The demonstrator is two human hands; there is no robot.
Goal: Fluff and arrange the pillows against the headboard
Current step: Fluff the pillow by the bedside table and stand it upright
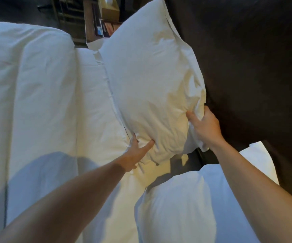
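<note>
**Both hands on the near end of the pillow**

The left hand (136,153) pinched the lower near corner and the right hand (204,127) gripped the headboard-side edge of the pillow (150,81). It leaned against the dark headboard (246,67), long axis running away from the person along it, a second pillow (185,207) lying nearer.

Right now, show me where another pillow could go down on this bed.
Freest patch: the smooth sheet between the folded duvet and the held pillow. Crowded: along the headboard, where left hand and right hand grip that pillow, with a second pillow close below it.
</note>
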